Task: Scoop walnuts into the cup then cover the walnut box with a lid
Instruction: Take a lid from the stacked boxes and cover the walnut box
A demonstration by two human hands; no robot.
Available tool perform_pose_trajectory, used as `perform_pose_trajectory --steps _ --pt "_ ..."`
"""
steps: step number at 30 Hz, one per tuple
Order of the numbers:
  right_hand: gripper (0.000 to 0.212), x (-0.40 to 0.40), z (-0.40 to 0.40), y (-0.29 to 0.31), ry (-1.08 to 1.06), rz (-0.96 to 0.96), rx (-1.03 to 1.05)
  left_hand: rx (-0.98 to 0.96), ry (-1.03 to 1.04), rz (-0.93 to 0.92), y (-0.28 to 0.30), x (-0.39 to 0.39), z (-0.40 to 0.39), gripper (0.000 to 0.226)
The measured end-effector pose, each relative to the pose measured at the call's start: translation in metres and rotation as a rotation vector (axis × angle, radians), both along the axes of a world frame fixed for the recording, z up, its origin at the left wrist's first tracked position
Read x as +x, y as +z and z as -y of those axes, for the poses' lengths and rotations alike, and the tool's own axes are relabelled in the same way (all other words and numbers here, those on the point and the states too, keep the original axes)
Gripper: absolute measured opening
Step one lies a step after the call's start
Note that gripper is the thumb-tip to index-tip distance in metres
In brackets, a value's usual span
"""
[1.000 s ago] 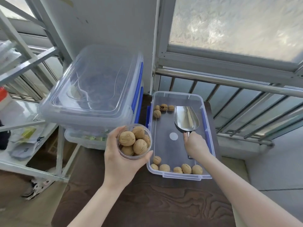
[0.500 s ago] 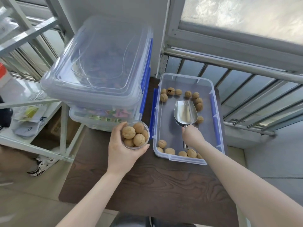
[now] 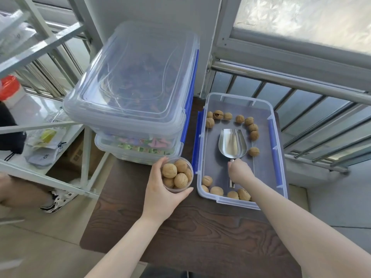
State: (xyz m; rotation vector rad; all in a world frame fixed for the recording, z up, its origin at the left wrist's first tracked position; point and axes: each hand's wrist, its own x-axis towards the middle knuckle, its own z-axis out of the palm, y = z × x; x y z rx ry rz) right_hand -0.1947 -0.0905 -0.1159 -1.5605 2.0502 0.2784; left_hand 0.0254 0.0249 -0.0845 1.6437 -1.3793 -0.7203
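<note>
On a dark wood-grain surface [image 3: 200, 233], at about 3 o'clock from the middle of the view, sits the walnut box [image 3: 280, 157], a clear rectangular plastic tub with rounded corners and blue side latches, its top uncovered. Walnuts [image 3: 239, 118], round, tan and wrinkled, lie scattered along its 12 o'clock edge and in a row along its 6 o'clock edge. A polished metal scoop [image 3: 232, 144] with a curved, shovel-shaped bowl lies flat on the box floor, bowl toward 12 o'clock and empty. The right hand [image 3: 239, 171] is closed around the thin handle of the scoop.

Just beside the box at 9 o'clock, the left hand [image 3: 160, 189] wraps its fingers and thumb around a small round clear cup [image 3: 177, 174], which is heaped with walnuts to its rim. Whether the cup's base touches the surface cannot be told.

At 11 o'clock stand two stacked storage bins [image 3: 136, 87], translucent, with smooth clear lids and blue clips; the upper one holds dark contents, the lower one colourful wrapped pieces. A pale metal rack [image 3: 40, 47] stands at 9 o'clock.
</note>
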Motion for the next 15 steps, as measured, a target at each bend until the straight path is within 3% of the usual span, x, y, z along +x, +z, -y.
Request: perform_pose_trajectory --steps 3,7,9,11,13,15 --pt "0.045 0.003 0.000 0.011 0.075 -0.081 0.030 -0.052 -0.022 0.059 0.012 0.007 0.001 0.100" --pt "0.049 0.022 0.018 0.063 0.145 -0.270 -0.021 -0.312 -0.042 0.121 0.052 0.017 0.007 0.072" --pt "0.049 0.041 0.031 0.093 0.091 -0.082 -0.221 -0.464 0.001 0.121 0.081 0.026 0.017 0.055" --pt "0.045 0.068 0.040 0.124 0.030 0.258 -0.398 -0.568 0.105 0.135 0.110 0.046 0.036 0.044" --pt "0.048 0.097 0.045 0.152 -0.014 0.548 -0.458 -0.562 0.250 0.171 0.134 0.074 0.060 0.041" --pt "0.054 0.123 0.050 0.166 -0.046 0.696 -0.447 -0.433 0.389 0.208 0.149 0.103 0.083 0.043"
